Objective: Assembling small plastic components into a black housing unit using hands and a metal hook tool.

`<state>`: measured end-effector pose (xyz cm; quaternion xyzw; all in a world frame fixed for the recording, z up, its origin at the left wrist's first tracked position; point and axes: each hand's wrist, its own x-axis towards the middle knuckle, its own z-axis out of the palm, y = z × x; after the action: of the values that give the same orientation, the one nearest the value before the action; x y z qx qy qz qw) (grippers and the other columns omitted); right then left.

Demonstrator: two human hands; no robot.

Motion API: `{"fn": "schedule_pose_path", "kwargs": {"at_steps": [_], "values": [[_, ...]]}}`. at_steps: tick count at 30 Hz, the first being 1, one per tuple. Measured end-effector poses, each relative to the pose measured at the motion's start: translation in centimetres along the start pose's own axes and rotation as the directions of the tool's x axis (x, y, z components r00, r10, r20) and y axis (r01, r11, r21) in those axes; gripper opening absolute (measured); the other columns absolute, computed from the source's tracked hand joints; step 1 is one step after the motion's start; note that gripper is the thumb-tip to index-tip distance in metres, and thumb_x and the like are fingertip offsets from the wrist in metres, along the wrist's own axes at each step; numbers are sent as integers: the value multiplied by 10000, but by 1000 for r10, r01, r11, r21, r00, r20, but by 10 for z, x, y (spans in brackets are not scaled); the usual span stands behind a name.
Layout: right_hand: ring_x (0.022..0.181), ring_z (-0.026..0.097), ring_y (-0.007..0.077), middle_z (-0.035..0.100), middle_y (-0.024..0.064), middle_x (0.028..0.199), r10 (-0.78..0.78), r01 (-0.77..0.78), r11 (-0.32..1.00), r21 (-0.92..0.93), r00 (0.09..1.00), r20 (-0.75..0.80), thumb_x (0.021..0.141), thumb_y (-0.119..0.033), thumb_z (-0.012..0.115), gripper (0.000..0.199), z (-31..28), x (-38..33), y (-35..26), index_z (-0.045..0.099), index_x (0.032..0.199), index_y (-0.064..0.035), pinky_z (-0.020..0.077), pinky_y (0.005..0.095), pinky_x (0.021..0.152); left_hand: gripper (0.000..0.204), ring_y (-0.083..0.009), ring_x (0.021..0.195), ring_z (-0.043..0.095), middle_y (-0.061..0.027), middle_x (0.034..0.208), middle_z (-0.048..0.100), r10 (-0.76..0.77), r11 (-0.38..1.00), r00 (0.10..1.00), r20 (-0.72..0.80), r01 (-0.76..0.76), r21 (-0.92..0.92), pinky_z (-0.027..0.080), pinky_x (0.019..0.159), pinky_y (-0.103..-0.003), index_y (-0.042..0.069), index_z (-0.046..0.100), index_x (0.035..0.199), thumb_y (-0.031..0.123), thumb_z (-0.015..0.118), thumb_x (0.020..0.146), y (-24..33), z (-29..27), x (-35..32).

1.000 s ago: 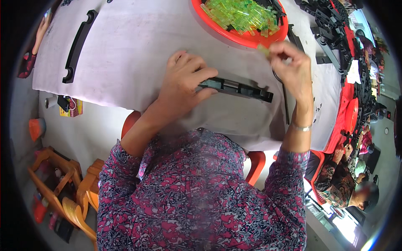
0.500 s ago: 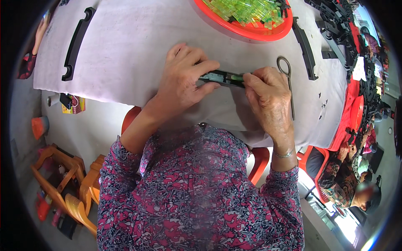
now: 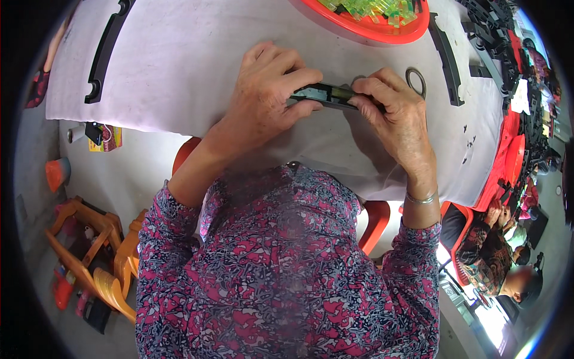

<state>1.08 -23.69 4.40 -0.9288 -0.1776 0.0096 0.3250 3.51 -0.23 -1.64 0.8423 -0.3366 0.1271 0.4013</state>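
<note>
Above the near part of the cloth, both hands hold one narrow black plastic bar [image 3: 329,102]. A pale strip [image 3: 311,93] and a yellow-green clear piece [image 3: 342,93] show in its channel. My left hand [image 3: 266,90] grips the left end between thumb and fingers, the other fingers bent above. At the right end, my right hand [image 3: 397,116] pinches the bar with thumb and fingertips, covering that end. Just beyond the right hand lies a metal rod tool with a ring handle [image 3: 424,85], its shaft mostly hidden.
A red basin [image 3: 376,39] of yellow-green clear pieces stands at the back. Long black strips lie on the left [image 3: 103,57] and right [image 3: 447,63]. Small black bits [image 3: 469,142] and a pile of black parts [image 3: 487,36] are further right. Another person [image 3: 487,251] sits at right.
The view has shifted slightly, and both hands with the bar appear a little higher. My right hand has turned and its fingers have spread somewhat, uncovering more of the yellow-green piece.
</note>
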Motion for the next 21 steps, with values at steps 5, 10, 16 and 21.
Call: {"fn": "schedule_pose_path", "kwargs": {"at_steps": [5, 10, 16, 21], "values": [[806, 625, 323, 625, 116, 880, -14, 15, 1000, -4, 996, 85, 844, -81, 758, 156, -7, 4, 14, 708, 978, -19, 506, 403, 711, 373, -310, 931, 535, -79, 934, 577, 16, 1000, 999, 30, -17, 20, 413, 932, -440, 78, 704, 1033, 268, 839, 742, 3, -5, 1], [758, 617, 307, 621, 124, 856, -33, 23, 998, 57, 983, 179, 851, -112, 761, 167, -8, 15, 19, 703, 966, -5, 482, 412, 679, 362, -309, 935, 540, -77, 942, 583, 27, 1000, 998, 59, -28, 0, 410, 941, -439, 76, 700, 1030, 239, 843, 740, 1, -6, 3], [710, 624, 266, 615, 138, 805, -19, -6, 998, 67, 928, 373, 795, -79, 726, 163, -14, 27, 25, 675, 926, 2, 474, 405, 651, 370, -308, 934, 554, -63, 940, 590, 56, 998, 993, 105, -56, -5, 402, 998, -464, 78, 699, 1047, 201, 852, 733, 0, -7, 3], [672, 615, 269, 616, 140, 742, -33, -31, 987, 155, 917, 398, 772, -62, 680, 165, -4, 31, 28, 657, 921, 6, 474, 403, 631, 383, -308, 944, 572, -62, 945, 597, 90, 995, 991, 95, -93, 32, 399, 1027, -493, 85, 699, 1052, 176, 855, 714, 0, -4, -1]]}}
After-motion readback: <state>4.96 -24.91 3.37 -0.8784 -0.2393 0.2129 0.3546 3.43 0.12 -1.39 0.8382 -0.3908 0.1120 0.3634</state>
